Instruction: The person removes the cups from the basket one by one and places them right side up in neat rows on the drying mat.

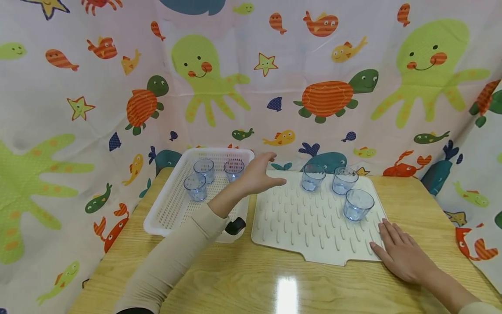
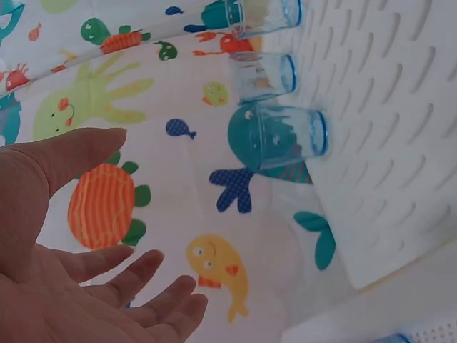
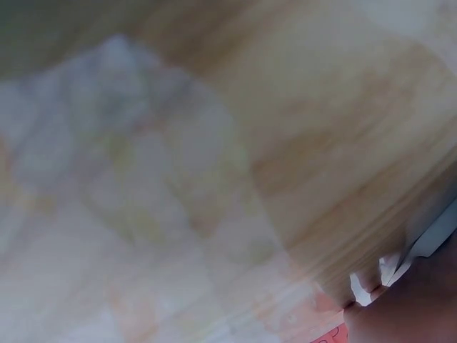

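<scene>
So, left grip (image 1: 256, 175) hangs spread between basket glasses (image 1: 195, 189) and board glasses (image 1: 343, 184), toward bench's (image 1: 235, 279) back edge; right grip (image 1: 404, 254) lies flat near right edge.

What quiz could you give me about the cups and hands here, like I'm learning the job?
1. How many clear blue tumblers can you see in the white perforated plastic basket?
2. True or false: the left hand holds nothing.
3. Which hand rests at the right edge of the white ridged board? A) left B) right

Key:
1. Three
2. True
3. B, the right hand
</scene>
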The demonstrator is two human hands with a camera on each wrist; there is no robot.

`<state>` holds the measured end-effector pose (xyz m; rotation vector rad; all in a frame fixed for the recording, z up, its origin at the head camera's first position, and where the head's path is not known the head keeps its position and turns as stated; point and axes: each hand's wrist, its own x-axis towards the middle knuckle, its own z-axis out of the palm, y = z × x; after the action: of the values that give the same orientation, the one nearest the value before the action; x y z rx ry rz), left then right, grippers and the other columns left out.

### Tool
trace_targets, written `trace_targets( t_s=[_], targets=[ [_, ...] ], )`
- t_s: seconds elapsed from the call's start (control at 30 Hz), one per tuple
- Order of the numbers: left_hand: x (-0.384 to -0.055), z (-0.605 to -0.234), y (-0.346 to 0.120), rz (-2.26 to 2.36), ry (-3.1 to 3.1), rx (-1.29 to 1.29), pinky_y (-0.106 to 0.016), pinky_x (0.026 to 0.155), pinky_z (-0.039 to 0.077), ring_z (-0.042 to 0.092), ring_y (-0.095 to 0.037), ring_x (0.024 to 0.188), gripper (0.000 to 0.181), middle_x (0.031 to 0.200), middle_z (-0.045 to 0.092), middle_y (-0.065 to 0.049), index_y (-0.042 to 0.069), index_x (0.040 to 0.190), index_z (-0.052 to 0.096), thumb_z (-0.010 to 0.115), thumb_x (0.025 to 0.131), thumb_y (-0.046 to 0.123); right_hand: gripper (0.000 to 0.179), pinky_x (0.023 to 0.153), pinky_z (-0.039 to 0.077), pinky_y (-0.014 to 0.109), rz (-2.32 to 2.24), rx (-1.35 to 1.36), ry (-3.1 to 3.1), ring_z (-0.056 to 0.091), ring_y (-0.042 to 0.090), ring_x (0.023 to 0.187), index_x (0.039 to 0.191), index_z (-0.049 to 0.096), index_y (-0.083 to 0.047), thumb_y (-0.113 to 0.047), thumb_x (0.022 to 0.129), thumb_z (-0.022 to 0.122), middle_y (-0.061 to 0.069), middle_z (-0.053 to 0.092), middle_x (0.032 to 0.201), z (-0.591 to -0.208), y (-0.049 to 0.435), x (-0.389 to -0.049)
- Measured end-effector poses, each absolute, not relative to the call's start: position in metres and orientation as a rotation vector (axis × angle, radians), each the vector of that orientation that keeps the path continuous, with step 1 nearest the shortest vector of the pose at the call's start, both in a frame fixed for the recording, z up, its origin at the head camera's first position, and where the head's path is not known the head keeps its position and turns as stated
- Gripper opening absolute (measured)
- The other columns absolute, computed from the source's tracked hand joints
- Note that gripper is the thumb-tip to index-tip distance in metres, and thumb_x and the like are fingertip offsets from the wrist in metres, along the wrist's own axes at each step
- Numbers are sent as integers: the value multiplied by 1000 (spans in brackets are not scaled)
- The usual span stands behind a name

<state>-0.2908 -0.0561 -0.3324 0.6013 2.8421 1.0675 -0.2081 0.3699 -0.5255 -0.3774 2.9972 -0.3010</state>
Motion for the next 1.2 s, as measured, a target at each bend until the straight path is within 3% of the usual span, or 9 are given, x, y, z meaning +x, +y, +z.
trace_targets(
  t_s=[0.4,0.73,1.2],
  targets=[
    [-286,-336,-106,1220,2874,430,-51,110,42,45,-33,138,80,152,47,-12,6,154,39,79,89,31,91,112,10,77,-297,-324,3002,11,59,146,155,20,15,-59,106,38,38,12,162,-522,384,-196],
    [-281,-343,-147,1334,2850,269,-59,111,40,39,-40,143,81,156,41,-18,4,156,34,77,91,26,89,113,13,76,-279,-337,3008,13,58,147,155,22,14,-59,106,37,38,14,162,-519,386,-192],
    [-288,-350,-207,1246,2907,64,-67,115,30,29,-50,145,90,159,26,-31,-7,158,20,73,93,25,87,116,14,72,-277,-362,3033,14,54,149,157,23,10,-59,106,38,32,15,165,-517,366,-200]
  ],
)
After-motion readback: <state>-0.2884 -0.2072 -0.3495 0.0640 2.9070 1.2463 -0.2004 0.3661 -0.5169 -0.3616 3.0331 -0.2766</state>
